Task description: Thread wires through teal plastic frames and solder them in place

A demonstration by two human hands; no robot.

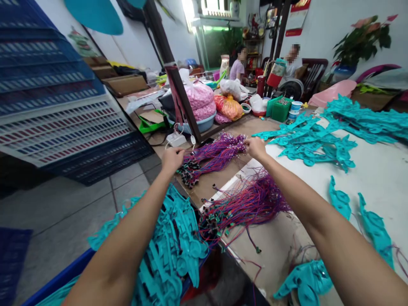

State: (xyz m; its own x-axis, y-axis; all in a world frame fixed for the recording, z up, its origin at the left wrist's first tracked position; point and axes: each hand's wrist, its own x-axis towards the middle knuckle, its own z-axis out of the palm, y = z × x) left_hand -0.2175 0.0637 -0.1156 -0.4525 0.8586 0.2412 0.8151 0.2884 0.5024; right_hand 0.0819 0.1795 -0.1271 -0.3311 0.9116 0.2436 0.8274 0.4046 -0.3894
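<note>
Both arms reach out over a bundle of thin purple and red wires [212, 154] lying on the brown table surface. My left hand [172, 160] is closed in a pinch at the bundle's left end, by the small black parts. At the far end, with its pale tips, the fingers of my right hand [255, 148] pinch wire ends. How many wires the hands grip is too small to tell. Closer to me lies a second, looser pile of wires [245, 202], with small green and black parts at its left. Turquoise plastic pieces [174, 242] fill a blue crate [72, 274] below my left arm.
More turquoise pieces [314, 142] lie on the white table [379, 170] at right. A dark metal post [178, 93] rises behind the wires, near a white power strip [176, 139] and bagged pink pieces [199, 100]. Stacked crates [63, 123] stand left. Two people sit at the back.
</note>
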